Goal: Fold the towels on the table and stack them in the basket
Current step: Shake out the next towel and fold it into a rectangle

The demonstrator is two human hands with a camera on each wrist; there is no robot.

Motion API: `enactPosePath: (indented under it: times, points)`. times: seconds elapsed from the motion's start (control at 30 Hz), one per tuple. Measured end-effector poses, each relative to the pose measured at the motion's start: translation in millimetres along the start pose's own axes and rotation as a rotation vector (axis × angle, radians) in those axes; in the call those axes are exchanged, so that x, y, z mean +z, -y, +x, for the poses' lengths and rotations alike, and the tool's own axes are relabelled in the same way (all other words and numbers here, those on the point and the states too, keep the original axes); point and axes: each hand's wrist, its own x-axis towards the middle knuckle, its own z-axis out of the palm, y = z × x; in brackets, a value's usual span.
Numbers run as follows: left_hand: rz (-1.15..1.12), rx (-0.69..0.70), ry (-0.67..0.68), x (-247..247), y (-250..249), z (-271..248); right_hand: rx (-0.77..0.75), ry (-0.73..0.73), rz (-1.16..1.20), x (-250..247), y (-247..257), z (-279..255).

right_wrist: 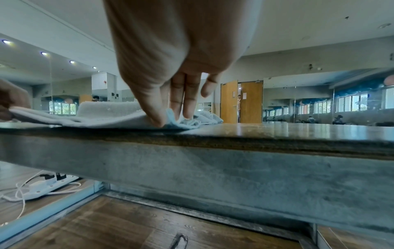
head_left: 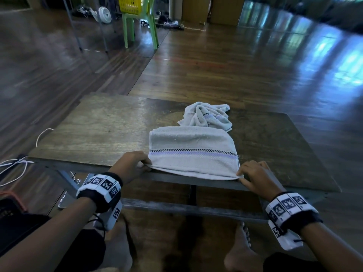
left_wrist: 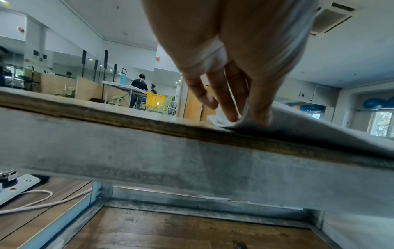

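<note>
On the wooden table (head_left: 102, 134) a pale folded towel (head_left: 193, 152) lies flat at the near edge, at about 6 o'clock on the tabletop, with a checked and lilac stripe running across it; it appears doubled at least once, since two layers show along the near hem. The left hand (head_left: 130, 166) sits at the towel's 7 o'clock corner, and the left wrist view shows its thumb and fingers (left_wrist: 229, 107) pinching that corner with cloth between them. The right hand (head_left: 255, 177) is at the 5 o'clock corner, where the right wrist view shows its thumb and fingers (right_wrist: 156, 116) closed on the hem, lifting it slightly off the board. Both hands therefore have hold of the same towel by its near corners, fingers curled rather than spread. Just beyond it, at about 12 o'clock from the folded towel and touching its far edge, a second towel (head_left: 206, 116) lies crumpled and unfolded. My reading is that the task is in an early-to-middle stage: one towel is partly folded and probably needs one more fold, the other has not been started, and nothing can be seen to be stacked yet. A dark basket (head_left: 8, 205) with an orange rim peeks in at 8 o'clock, beside the person's left forearm, but its contents are hidden. A yellow basket (head_left: 130, 4) rests on a green chair (head_left: 141, 26) far off at 11 o'clock, and I cannot tell which basket is meant
</note>
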Motion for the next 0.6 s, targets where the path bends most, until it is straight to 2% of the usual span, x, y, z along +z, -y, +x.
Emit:
enactPosePath:
  times: [0.17,0.3,0.47,0.6]
  points:
    - [-0.042,0.059,-0.185,-17,-8,-3,0.002,-0.166,0.054,-21,11,-5]
    - [-0.098,0.036,-0.277,-41,-21,-6,-0.019,-0.314,0.099,-49,19,-6]
    - [-0.127,0.106,-0.365,-94,-47,-4,-0.066,-0.507,0.136,-110,24,-7]
    - [-0.175,0.215,-0.459,-145,-78,-1,-0.113,-0.639,0.242,-168,32,-8]
